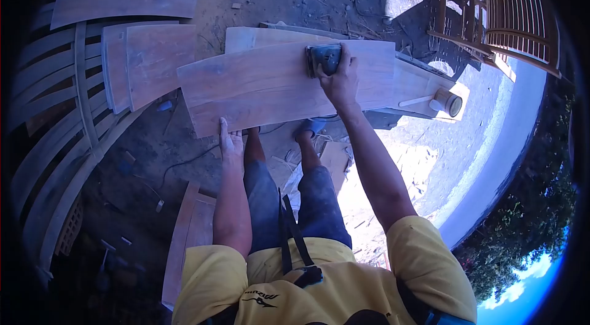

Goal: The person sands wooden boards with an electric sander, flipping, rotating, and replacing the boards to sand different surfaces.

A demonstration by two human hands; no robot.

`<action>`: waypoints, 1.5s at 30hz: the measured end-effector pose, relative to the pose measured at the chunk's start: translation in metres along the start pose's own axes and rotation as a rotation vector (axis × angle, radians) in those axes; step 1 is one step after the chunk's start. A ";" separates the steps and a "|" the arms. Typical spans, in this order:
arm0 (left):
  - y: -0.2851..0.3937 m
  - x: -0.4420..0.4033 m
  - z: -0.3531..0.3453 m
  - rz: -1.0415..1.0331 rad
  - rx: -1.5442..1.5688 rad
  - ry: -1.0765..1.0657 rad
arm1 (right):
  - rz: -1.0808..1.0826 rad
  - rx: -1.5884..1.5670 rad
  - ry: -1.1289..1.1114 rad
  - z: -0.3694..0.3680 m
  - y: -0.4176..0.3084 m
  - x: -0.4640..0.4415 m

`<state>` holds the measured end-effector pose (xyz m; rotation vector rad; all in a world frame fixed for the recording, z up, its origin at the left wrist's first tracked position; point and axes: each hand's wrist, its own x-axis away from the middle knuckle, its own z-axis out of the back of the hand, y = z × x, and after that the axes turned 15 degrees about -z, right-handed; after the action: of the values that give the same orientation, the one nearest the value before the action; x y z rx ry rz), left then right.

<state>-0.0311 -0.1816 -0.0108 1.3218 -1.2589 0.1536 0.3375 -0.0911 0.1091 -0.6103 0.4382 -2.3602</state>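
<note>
A long wooden board [258,88] lies across a work surface in front of me. My right hand [341,82] is wrapped round a dark electric sander [326,59], which rests on the board right of its middle. At the board's near left edge is my left hand [231,140], its thumb on the top face and its fingers going underneath. Most of those fingers are hidden by the board. Below the far side of this board, another pale board [246,37] shows.
Flat wooden panels [161,58] lie on a slatted wooden frame [80,85] at left. A round can [448,102] and a flat stick [416,101] sit at the work surface's right end. A slatted wooden chair [510,11] stands far right. A cable [184,162] crosses the ground.
</note>
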 end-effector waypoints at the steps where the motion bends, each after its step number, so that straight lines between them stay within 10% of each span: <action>1: 0.009 -0.005 0.007 -0.022 -0.004 0.020 | -0.010 -0.008 0.099 0.014 0.020 -0.022; 7: 0.084 -0.025 0.026 -0.245 -0.443 -0.005 | -0.310 0.101 0.304 0.054 0.084 -0.095; 25: 0.108 -0.028 0.019 -0.227 -0.750 -0.232 | 0.327 0.004 -0.391 -0.155 -0.227 0.136; 45: 0.116 -0.051 0.019 -0.217 -1.091 -0.385 | 0.004 0.073 0.340 -0.012 0.028 0.029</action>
<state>-0.1446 -0.1294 0.0191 0.5115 -1.1975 -0.8692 0.3255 -0.1292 0.0956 -0.1723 0.4976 -2.4702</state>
